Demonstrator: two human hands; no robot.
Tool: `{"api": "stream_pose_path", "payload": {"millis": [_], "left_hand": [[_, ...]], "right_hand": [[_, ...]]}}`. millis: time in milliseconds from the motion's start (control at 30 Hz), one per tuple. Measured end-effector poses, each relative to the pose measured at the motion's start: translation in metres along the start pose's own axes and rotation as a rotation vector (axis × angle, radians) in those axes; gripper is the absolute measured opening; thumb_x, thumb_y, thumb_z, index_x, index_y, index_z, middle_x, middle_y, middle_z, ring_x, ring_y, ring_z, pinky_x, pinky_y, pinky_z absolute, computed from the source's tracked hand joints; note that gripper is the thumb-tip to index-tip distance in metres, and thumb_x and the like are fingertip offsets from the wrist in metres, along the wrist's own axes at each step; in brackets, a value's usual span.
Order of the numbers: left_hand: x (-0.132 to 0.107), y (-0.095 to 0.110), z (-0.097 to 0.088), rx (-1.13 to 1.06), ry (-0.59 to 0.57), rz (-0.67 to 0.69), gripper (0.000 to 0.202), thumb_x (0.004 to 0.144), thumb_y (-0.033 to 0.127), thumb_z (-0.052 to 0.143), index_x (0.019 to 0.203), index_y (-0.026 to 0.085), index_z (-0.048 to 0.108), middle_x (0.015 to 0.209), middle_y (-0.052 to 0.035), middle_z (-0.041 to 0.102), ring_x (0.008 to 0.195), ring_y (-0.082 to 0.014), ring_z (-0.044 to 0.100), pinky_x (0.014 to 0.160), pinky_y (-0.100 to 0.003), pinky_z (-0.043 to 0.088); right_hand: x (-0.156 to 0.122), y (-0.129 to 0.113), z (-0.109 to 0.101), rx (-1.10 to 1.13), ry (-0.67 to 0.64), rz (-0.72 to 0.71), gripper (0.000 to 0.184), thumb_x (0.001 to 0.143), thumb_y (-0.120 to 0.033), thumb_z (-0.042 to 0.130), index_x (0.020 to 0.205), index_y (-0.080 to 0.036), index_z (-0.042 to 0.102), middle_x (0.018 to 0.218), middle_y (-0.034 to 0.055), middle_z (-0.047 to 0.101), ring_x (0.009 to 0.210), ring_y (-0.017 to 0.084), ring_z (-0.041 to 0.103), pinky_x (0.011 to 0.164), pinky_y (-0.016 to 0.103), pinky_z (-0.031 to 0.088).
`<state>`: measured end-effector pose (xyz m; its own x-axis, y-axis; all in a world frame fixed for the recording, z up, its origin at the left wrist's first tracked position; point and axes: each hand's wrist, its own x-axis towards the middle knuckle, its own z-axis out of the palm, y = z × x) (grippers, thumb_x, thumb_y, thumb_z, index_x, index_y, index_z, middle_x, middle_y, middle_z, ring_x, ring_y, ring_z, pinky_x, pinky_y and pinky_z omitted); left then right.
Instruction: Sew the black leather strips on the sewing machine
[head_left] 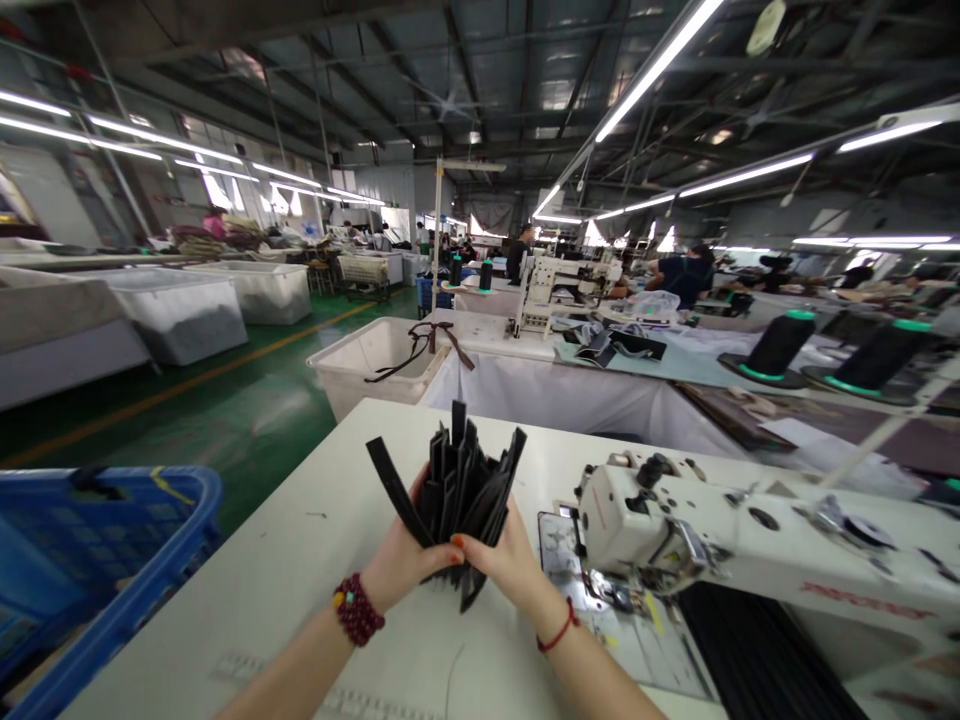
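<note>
Both my hands are wrapped round a thick bundle of black strips (pixel 465 490), held upright just over the white sewing table (pixel 300 600). My left hand (pixel 405 560) closes on the bundle's left side, and my right hand (pixel 506 555) on its right side; the thumbs meet at the front. One strip leans out to the left, and the tops stand at uneven heights. The other fingers are hidden behind the strips. To the right of my right hand is a white sewing machine (pixel 660 530), with black ribbed material (pixel 757 640) lying under its arm.
A blue plastic basket (pixel 202 500) stands at the left. Beyond the table are a white bin (pixel 360 360) with dark straps over its rim and a white cloth-lined trough (pixel 540 390). Black thread cones (pixel 784 345) stand at the right. Other people work farther back.
</note>
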<state>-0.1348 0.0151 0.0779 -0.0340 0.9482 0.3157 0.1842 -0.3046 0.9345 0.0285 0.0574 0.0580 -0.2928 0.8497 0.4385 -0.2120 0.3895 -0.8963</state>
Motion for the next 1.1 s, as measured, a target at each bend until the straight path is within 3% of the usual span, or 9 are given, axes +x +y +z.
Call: {"api": "stream_pose_path", "payload": {"millis": [200, 333, 433, 633, 767, 867, 967, 1100], "left_hand": [[-0.013, -0.039, 0.005, -0.085, -0.006, 0.0, 0.137, 0.05, 0.078, 0.086, 0.158, 0.02, 0.025, 0.148, -0.0228, 0.052, 0.138, -0.0456, 0.047, 0.117, -0.06, 0.035], [-0.013, -0.046, -0.002, -0.025, -0.098, 0.022, 0.148, 0.047, 0.069, 0.092, 0.162, 0.021, 0.012, 0.155, -0.0244, 0.042, 0.143, -0.0456, 0.04, 0.119, -0.062, 0.028], [-0.015, -0.045, -0.007, 0.068, -0.153, -0.003, 0.151, 0.044, 0.057, 0.098, 0.162, 0.023, 0.012, 0.152, -0.0235, 0.046, 0.141, -0.046, 0.042, 0.119, -0.063, 0.027], [-0.018, -0.041, -0.005, -0.002, -0.126, -0.104, 0.127, 0.05, 0.066, 0.092, 0.154, 0.022, 0.035, 0.127, -0.0172, 0.066, 0.124, -0.045, 0.059, 0.11, -0.063, 0.042], [-0.02, -0.04, -0.001, 0.084, 0.017, -0.111, 0.107, 0.056, 0.06, 0.09, 0.146, 0.024, 0.045, 0.125, -0.0142, 0.067, 0.119, -0.043, 0.062, 0.104, -0.062, 0.049], [-0.021, -0.038, 0.0, 0.106, 0.018, -0.1, 0.094, 0.056, 0.056, 0.09, 0.137, 0.025, 0.053, 0.126, -0.0139, 0.067, 0.116, -0.0417, 0.063, 0.103, -0.06, 0.05], [-0.021, -0.035, 0.002, 0.101, -0.005, -0.109, 0.094, 0.057, 0.056, 0.089, 0.138, 0.024, 0.052, 0.126, -0.0137, 0.067, 0.117, -0.0422, 0.063, 0.104, -0.06, 0.049], [-0.021, -0.033, 0.003, 0.061, -0.024, -0.119, 0.107, 0.06, 0.057, 0.088, 0.149, 0.023, 0.04, 0.131, -0.0154, 0.065, 0.121, -0.0433, 0.061, 0.106, -0.06, 0.048]], "right_hand": [[-0.019, 0.032, 0.001, -0.106, -0.003, -0.047, 0.108, 0.074, -0.067, 0.078, 0.154, -0.016, 0.027, 0.145, 0.0185, 0.051, 0.137, 0.035, 0.048, 0.115, 0.049, 0.037], [-0.024, 0.031, -0.003, -0.077, -0.019, -0.008, 0.102, 0.069, -0.07, 0.081, 0.146, -0.017, 0.04, 0.133, 0.0161, 0.06, 0.125, 0.035, 0.058, 0.109, 0.049, 0.044], [-0.028, 0.028, -0.003, -0.046, -0.038, 0.02, 0.099, 0.067, -0.07, 0.082, 0.143, -0.018, 0.044, 0.125, 0.0138, 0.064, 0.117, 0.034, 0.062, 0.103, 0.047, 0.049], [-0.023, 0.036, 0.008, -0.11, -0.001, -0.074, 0.098, 0.075, -0.064, 0.078, 0.151, -0.018, 0.035, 0.138, 0.0154, 0.056, 0.127, 0.033, 0.055, 0.111, 0.046, 0.042], [-0.006, 0.03, 0.007, -0.172, 0.001, -0.192, 0.093, 0.079, -0.066, 0.073, 0.15, -0.018, 0.037, 0.142, 0.0153, 0.054, 0.133, 0.034, 0.051, 0.115, 0.047, 0.037], [0.001, 0.021, 0.0, -0.22, -0.049, -0.246, 0.097, 0.079, -0.076, 0.068, 0.15, -0.018, 0.038, 0.144, 0.0153, 0.053, 0.135, 0.035, 0.049, 0.117, 0.048, 0.034], [-0.005, 0.022, -0.005, -0.254, -0.068, -0.229, 0.101, 0.081, -0.084, 0.057, 0.152, -0.015, 0.037, 0.144, 0.0173, 0.052, 0.135, 0.036, 0.049, 0.116, 0.048, 0.035], [-0.022, 0.04, -0.005, -0.243, -0.053, -0.176, 0.104, 0.085, -0.085, 0.051, 0.156, -0.012, 0.028, 0.149, 0.0202, 0.047, 0.139, 0.035, 0.045, 0.116, 0.048, 0.035]]}}
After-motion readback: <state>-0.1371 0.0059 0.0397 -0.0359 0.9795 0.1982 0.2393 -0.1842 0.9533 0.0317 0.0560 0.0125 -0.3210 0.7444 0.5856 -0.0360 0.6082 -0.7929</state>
